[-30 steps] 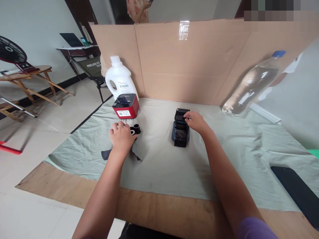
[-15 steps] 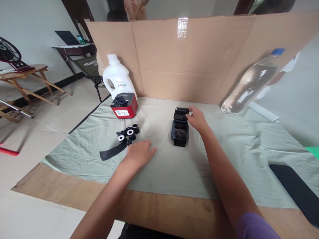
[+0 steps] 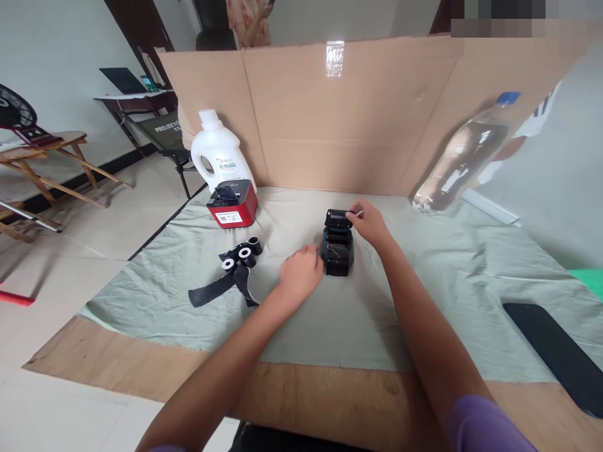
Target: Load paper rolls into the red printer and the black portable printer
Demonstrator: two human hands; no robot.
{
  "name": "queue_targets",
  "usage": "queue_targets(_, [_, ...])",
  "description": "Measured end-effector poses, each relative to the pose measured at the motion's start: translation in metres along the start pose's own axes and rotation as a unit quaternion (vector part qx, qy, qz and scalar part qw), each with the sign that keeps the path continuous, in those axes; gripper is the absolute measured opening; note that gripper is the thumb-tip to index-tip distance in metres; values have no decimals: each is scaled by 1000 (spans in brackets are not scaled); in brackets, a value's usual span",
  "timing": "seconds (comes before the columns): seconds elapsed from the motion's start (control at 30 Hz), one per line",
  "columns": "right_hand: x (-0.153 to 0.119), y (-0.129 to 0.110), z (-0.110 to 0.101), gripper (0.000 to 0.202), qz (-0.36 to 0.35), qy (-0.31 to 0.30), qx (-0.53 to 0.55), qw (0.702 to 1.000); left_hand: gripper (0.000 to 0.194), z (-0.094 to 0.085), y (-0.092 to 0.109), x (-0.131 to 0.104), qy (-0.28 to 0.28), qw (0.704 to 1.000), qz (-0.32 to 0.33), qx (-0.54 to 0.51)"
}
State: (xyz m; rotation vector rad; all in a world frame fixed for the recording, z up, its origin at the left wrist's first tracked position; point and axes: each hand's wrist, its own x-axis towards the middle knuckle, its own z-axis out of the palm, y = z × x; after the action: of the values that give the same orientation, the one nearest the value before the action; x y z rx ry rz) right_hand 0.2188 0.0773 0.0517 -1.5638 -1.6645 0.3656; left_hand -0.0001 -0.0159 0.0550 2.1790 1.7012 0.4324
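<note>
A small black device (image 3: 338,251) with its lid (image 3: 338,218) raised stands on the pale green cloth, near the middle. My right hand (image 3: 367,223) pinches the right edge of that lid between thumb and fingers. Close to the device's left side is my left hand (image 3: 304,267), its fingers curled; whether it touches the device is hard to tell, and nothing shows in it. Several black rolls (image 3: 245,256) with white cores lie left of my left hand, dark strips (image 3: 211,292) trailing toward the front.
A red and black box (image 3: 233,206) stands before a white jug (image 3: 221,150) at back left. A clear bottle (image 3: 461,160) leans on the cardboard (image 3: 339,119) at the right. A dark phone (image 3: 556,351) lies front right. Behind the cardboard, a person (image 3: 249,22) is partly visible.
My left hand has moved right, from beside the rolls to beside the device, uncovering a second strip. The lid tilts slightly differently, with my right hand still at its edge.
</note>
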Motion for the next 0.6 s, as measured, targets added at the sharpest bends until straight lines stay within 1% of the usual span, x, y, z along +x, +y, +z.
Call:
queue_targets(0.03, [-2, -3, -5, 14, -2, -17, -1, 1000, 29, 12, 2, 16, 37, 994, 6, -100])
queue_targets(0.07, [-4, -6, -9, 13, -7, -43, -5, 999, 29, 25, 3, 30, 75, 979, -2, -191])
queue_targets(0.1, [-6, -9, -14, 12, -13, -82, -10, 997, 29, 36, 1, 42, 110, 958, -23, -263])
queue_targets(0.17, [-11, -13, -23, 10, -18, -176, -16, 984, 30, 56, -4, 58, 159, 917, -65, -360])
queue_targets(0.2, [-13, -14, -26, 9, -15, -215, -17, 976, 31, 63, -7, 61, 172, 902, -73, -389])
queue_targets(0.23, [-14, -15, -28, 9, -9, -240, -18, 970, 33, 69, -10, 63, 177, 892, -70, -410])
queue_targets(0.27, [-16, -15, -29, 9, -1, -249, -21, 968, 34, 73, -13, 63, 177, 887, -60, -423])
queue_targets(0.37, [-17, -13, -27, 17, 30, -212, -51, 976, 34, 76, -17, 61, 172, 887, -32, -427])
queue_targets(0.43, [-17, -11, -25, 28, 73, -209, -58, 974, 34, 75, -17, 61, 169, 894, -28, -413])
queue_targets(0.53, [-17, -8, -23, 41, 153, -259, 0, 954, 35, 74, -16, 62, 162, 903, -25, -397])
queue_targets(0.6, [-17, -5, -24, 45, 185, -284, 57, 939, 34, 74, -16, 63, 157, 906, -25, -392])
